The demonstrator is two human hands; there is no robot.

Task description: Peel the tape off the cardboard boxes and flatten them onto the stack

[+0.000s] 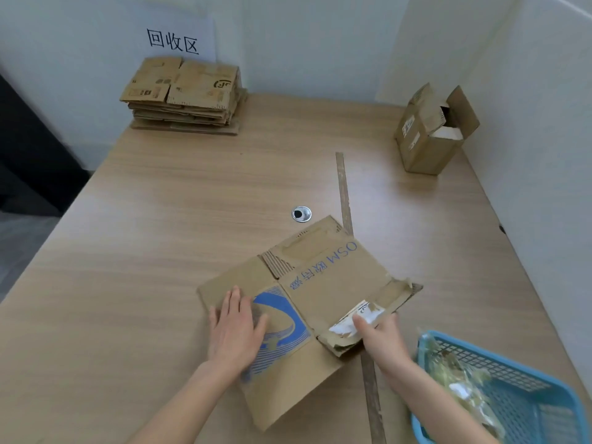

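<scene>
A flattened cardboard box (pixel 323 283) with blue print lies on the table in front of me. My left hand (pixel 235 328) presses flat on its left panel, fingers straight. My right hand (pixel 381 341) pinches a torn white label and tape strip (pixel 349 325) at the box's right flap. The stack of flattened boxes (pixel 185 94) sits at the far left corner, under a wall sign. One upright box (pixel 429 136) with open flaps stands at the far right.
A blue plastic basket (pixel 525 398) holding crumpled tape sits at my near right. A long thin strip (pixel 344 193) runs along the table under the box. A round metal cable grommet (pixel 301 214) is set in the wooden table (pixel 160 219). White partition walls close the back and right.
</scene>
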